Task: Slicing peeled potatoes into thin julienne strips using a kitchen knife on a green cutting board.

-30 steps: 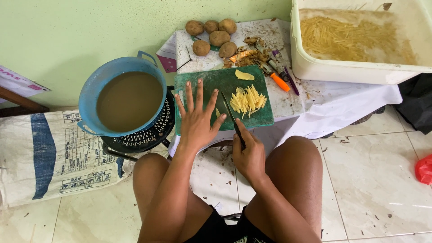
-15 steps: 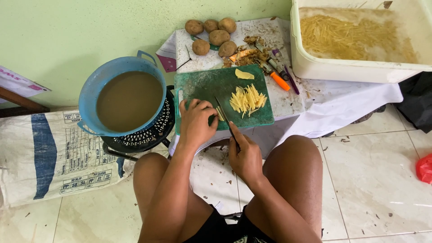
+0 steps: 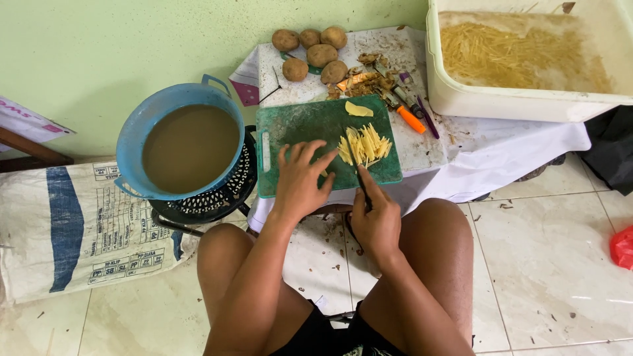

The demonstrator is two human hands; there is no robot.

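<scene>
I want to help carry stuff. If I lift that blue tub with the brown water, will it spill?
Probably, yes. The blue tub is filled nearly to its rim with brown liquid, so it likely feels heavy and would slosh. It sits atop a black openwork stand, so a push might tip it.

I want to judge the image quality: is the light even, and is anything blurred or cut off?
Head view: soft, even daylight, weak shadows, no strong glare; the cutting board and both hands are sharp; the white tub is cropped at the top and right edge; straight lines bend slightly near the corners.
</scene>
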